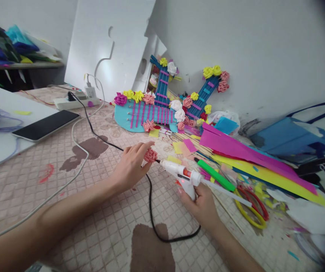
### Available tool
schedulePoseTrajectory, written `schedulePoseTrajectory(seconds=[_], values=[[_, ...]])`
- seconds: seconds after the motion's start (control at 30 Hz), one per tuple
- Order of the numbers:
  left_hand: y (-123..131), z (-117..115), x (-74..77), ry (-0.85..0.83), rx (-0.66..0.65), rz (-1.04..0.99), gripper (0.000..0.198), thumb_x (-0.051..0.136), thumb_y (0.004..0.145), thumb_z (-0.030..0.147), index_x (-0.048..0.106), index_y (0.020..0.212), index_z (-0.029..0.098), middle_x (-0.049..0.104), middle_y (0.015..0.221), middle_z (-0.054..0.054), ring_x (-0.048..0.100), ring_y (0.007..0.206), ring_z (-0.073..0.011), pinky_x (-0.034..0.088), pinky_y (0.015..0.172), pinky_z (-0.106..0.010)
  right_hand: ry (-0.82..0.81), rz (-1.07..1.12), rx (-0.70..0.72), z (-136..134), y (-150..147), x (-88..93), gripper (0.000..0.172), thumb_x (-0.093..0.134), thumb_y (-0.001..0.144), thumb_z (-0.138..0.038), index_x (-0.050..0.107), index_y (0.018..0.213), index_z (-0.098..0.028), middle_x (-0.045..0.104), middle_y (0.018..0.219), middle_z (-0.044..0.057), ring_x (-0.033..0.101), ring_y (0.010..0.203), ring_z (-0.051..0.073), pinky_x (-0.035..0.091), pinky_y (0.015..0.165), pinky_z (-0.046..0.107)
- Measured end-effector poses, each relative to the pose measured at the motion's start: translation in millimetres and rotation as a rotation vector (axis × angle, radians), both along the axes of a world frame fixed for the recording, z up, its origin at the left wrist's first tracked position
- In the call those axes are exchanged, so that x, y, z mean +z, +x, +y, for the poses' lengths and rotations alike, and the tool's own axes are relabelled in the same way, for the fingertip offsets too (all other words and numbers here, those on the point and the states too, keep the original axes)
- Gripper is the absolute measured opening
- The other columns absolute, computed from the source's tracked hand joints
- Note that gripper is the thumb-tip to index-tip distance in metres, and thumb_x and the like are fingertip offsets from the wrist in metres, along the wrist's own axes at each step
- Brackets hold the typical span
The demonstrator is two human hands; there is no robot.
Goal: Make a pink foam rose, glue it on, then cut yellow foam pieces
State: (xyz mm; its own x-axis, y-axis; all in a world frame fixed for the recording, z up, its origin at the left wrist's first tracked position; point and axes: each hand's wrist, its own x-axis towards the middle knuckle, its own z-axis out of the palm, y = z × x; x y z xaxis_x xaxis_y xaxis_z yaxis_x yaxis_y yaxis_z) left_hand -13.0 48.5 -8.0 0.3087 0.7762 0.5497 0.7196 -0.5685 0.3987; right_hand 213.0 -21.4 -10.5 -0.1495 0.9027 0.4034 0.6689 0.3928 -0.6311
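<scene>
Between the fingers of my left hand (134,164) is a salmon-pink paper flower (150,155). My right hand (203,206) grips the handle of a white hot glue gun (176,169), whose dark nozzle points left and meets or nearly meets the flower's edge. A long glue stick (226,192) sticks out of the gun's back. Behind my hands stands a turquoise board (122,118) with purple strips and paper flowers along its edges. Dark blue guitar-neck shapes (162,88) with similar flowers rise beside it.
A black cord (151,204) loops across the table. Scissors with red and yellow handles (253,213), a green marker (215,174), wooden sticks and coloured paper sheets (253,162) lie at right. At left are a phone (47,124) and a power strip (74,102).
</scene>
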Motion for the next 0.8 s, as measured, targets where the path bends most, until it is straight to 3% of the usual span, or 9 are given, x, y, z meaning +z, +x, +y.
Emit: schedulePoseTrajectory(seconds=[0.23,0.5,0.8], values=[[0.4,-0.3,0.5,0.005,-0.009,-0.002,0.048,0.051,0.083,0.017,0.035,0.128,0.021,0.056,0.116,-0.009,0.053,0.109,-0.0223,0.04,0.091,-0.04,0.002,-0.025,-0.016,0.1,-0.3,-1.1,0.027,0.057,0.078,-0.029,0.062,0.103,-0.02,0.069,0.092,0.006,0.063,0.08,0.023,0.051,0.074,0.037],[1.6,-1.7,2.2,-0.001,-0.004,0.013,0.049,0.054,0.08,0.017,0.037,0.126,0.021,0.057,0.116,-0.009,0.052,0.11,-0.0235,0.04,0.091,-0.041,0.002,-0.034,-0.013,0.0,-2.9,0.6,0.028,0.056,0.079,-0.031,0.062,0.104,-0.02,0.069,0.093,0.006,0.064,0.083,0.024,0.051,0.077,0.039],[2.3,-2.7,1.2,-0.027,-0.023,0.013,0.05,0.053,0.08,0.016,0.037,0.127,0.021,0.056,0.118,-0.01,0.051,0.112,-0.0238,0.039,0.092,-0.041,0.019,-0.022,-0.015,-0.7,-4.0,1.7,0.024,0.056,0.079,-0.03,0.063,0.099,-0.019,0.069,0.088,0.006,0.063,0.077,0.022,0.052,0.071,0.036]])
